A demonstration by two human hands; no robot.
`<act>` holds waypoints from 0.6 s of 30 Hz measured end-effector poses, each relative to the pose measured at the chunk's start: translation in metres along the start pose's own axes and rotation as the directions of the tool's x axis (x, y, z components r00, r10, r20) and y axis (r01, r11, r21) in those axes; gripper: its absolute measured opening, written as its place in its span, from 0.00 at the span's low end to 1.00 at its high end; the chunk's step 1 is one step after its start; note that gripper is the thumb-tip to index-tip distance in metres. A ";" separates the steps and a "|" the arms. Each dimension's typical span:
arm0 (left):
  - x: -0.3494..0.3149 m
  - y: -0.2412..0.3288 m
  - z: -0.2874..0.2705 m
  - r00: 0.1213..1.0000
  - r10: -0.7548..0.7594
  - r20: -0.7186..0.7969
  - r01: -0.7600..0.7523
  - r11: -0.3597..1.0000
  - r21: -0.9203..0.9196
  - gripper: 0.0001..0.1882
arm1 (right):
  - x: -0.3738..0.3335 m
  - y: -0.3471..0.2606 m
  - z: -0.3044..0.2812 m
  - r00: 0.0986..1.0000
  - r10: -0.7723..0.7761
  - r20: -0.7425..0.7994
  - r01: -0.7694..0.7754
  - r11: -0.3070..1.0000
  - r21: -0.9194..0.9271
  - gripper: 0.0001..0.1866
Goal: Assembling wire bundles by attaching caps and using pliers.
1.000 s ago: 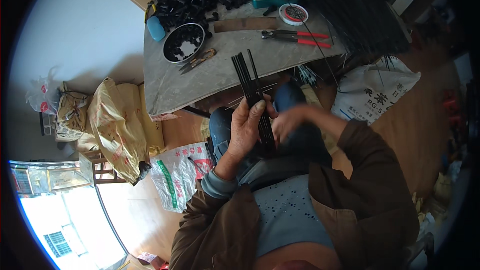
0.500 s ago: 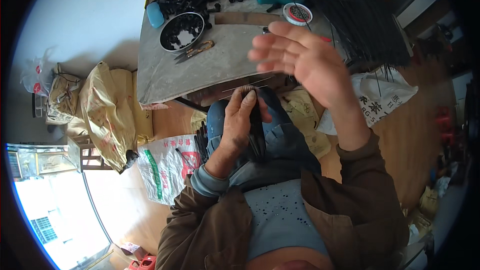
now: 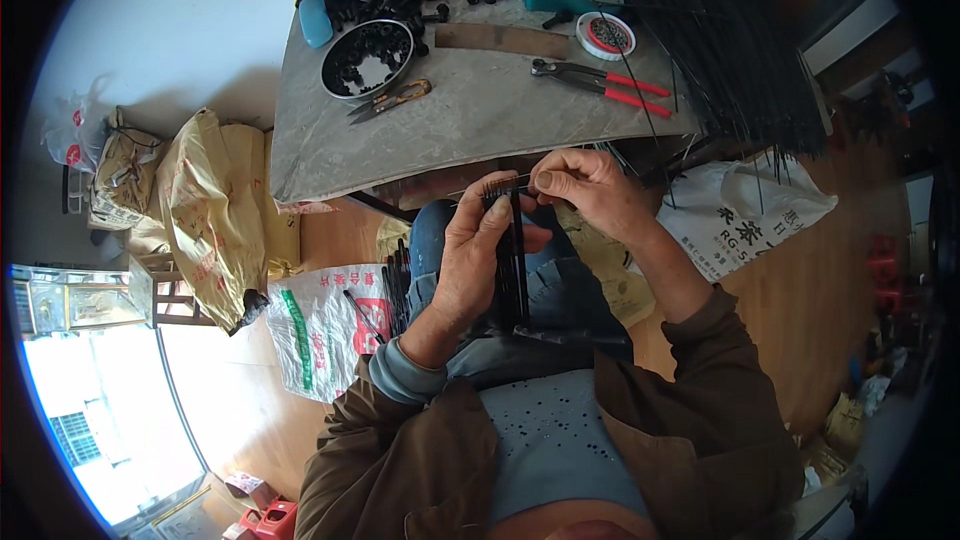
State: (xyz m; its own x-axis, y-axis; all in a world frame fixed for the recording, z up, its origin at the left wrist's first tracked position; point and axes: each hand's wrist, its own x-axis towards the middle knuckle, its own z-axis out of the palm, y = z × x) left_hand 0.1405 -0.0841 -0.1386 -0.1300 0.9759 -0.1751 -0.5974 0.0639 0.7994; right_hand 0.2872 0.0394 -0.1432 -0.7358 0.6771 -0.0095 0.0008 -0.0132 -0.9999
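In front of my lap, my left hand is closed around a bundle of slim black rods, which hang down toward my belly. A thin wire crosses the bundle's upper end, and a short bit of it sticks out left of my left hand. At its right end my right hand pinches the wire between thumb and forefinger, close beside the rods. How the wire passes the rods is too small to make out.
On the grey table ahead lie red-handled pliers, scissors, a bowl of black parts and a round tub of small metal bits. Long black rods cover its right side. Sacks stand at left.
My right hand has come down from above the table's edge to the bundle and now pinches the wire. The pliers it covered are in view. My left hand keeps its hold.
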 end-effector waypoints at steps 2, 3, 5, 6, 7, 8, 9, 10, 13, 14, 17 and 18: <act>0.001 0.000 -0.001 1.000 -0.007 -0.020 0.007 1.000 0.005 0.16 | 0.002 -0.002 0.000 1.000 0.009 -0.006 -0.010 1.000 -0.009 0.08; 0.003 0.001 -0.002 0.999 -0.013 -0.031 0.013 1.000 0.007 0.17 | 0.004 -0.004 -0.001 1.000 0.016 -0.019 -0.016 1.000 -0.023 0.08; 0.003 0.001 -0.005 0.999 -0.026 -0.034 0.026 1.000 0.004 0.17 | 0.004 -0.002 -0.007 0.988 0.134 0.075 -0.140 0.986 0.088 0.09; 0.004 -0.001 -0.005 0.999 -0.032 -0.037 0.032 0.999 -0.005 0.16 | 0.002 -0.004 -0.014 0.968 0.115 0.222 -0.160 0.968 0.193 0.10; 0.001 0.001 -0.001 0.996 -0.040 -0.085 0.039 0.999 -0.004 0.15 | -0.002 0.003 -0.020 0.941 0.187 0.283 -0.242 0.955 0.174 0.11; 0.002 0.001 -0.010 0.998 0.048 -0.034 -0.039 0.969 0.245 0.15 | -0.002 0.013 -0.022 0.905 0.256 0.339 -0.320 0.936 0.148 0.11; 0.003 0.000 -0.019 0.992 0.125 0.027 -0.122 0.873 0.472 0.15 | -0.004 0.018 -0.017 0.866 0.253 0.432 -0.262 0.964 -0.039 0.13; 0.002 0.000 -0.018 0.978 0.201 0.048 -0.203 0.885 0.420 0.14 | -0.006 0.019 -0.009 0.815 0.273 0.511 -0.185 0.958 -0.217 0.14; 0.006 0.006 -0.025 0.937 0.307 0.165 -0.345 0.743 0.573 0.14 | -0.008 0.018 0.033 0.767 0.281 0.576 -0.225 0.960 -0.169 0.15; 0.005 0.011 -0.020 0.965 0.232 0.118 -0.258 0.796 0.547 0.15 | -0.007 0.027 0.045 0.871 0.195 0.450 -0.238 0.971 0.039 0.15; 0.014 0.025 -0.040 0.963 0.034 0.266 -0.172 0.841 0.514 0.16 | -0.016 0.035 0.066 0.949 0.152 0.277 -0.266 0.857 0.442 0.15; 0.020 0.034 -0.035 0.938 0.100 0.333 -0.277 0.794 0.542 0.18 | -0.018 0.033 0.069 0.947 0.184 0.262 -0.311 0.723 0.616 0.15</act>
State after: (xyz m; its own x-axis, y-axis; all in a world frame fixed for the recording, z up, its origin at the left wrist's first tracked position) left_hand 0.0899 -0.0697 -0.1351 0.0817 0.9909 0.1069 -0.0096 -0.1065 0.9943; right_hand 0.2537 -0.0241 -0.1749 -0.8744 0.4460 -0.1910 -0.1875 -0.6737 -0.7148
